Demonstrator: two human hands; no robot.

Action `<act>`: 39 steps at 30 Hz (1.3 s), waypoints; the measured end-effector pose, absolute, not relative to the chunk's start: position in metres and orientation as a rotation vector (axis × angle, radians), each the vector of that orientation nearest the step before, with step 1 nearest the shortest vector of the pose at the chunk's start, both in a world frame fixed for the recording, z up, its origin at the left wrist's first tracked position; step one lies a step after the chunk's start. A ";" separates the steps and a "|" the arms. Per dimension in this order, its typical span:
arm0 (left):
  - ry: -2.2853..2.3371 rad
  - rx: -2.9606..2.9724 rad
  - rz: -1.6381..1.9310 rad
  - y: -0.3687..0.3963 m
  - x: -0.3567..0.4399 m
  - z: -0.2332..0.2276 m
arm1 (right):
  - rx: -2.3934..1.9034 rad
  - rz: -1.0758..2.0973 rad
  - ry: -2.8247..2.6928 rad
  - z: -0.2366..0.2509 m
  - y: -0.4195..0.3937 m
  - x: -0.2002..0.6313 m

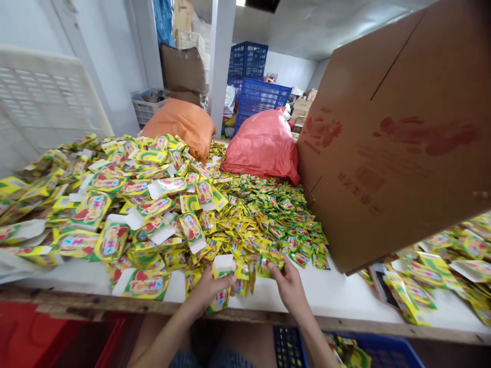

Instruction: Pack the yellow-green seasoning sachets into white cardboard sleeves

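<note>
My left hand [209,290] grips a small yellow-green printed carton [221,283] with its white flap up, at the near edge of the white table [337,294]. My right hand [288,283] pinches a bunch of small yellow-green sachets [255,268] right beside the carton's open end. Behind my hands lies a wide heap of loose sachets [268,209]. To the left is a pile of flat, unfolded cartons [115,204] of the same print.
A large brown cardboard box [395,138] leans over the table at right. An orange sack [182,122] and a red sack [264,145] lie at the back. A white crate [42,97] stands at left. A blue crate [383,352] sits below the table; blue crates [253,84] stack beyond.
</note>
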State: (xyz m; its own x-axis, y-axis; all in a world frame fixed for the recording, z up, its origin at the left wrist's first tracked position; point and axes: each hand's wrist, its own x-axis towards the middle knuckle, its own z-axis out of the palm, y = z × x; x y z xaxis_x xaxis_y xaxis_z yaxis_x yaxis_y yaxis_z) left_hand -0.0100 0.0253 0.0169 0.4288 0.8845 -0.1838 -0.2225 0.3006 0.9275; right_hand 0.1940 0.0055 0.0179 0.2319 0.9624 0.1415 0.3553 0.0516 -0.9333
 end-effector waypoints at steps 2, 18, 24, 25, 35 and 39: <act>0.779 1.027 0.847 0.027 -0.007 0.021 | -1.337 0.838 -1.320 0.041 0.009 0.168; 0.704 1.111 0.855 0.031 -0.011 0.014 | -1.277 0.774 -2.065 0.083 0.027 0.129; 0.804 1.184 0.833 0.032 -0.020 0.014 | -1.310 0.531 -1.994 0.065 0.021 0.129; 0.837 1.209 0.851 0.032 -0.021 0.013 | -1.307 0.465 -2.023 0.065 0.020 0.127; 0.860 1.120 1.087 0.024 -0.028 0.000 | -1.282 0.920 -1.809 0.045 0.003 0.124; 0.809 1.103 1.075 0.019 -0.029 0.002 | -1.280 0.943 -1.551 0.016 -0.008 0.123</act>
State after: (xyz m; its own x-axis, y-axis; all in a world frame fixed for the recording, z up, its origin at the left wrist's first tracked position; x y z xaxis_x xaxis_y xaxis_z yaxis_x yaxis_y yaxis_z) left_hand -0.0291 0.0186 0.0021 0.3018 0.9534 -0.0008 -0.2648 0.0847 0.9606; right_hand 0.1232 -0.0083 0.0164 -0.0721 0.9840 0.1630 0.3079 0.1774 -0.9347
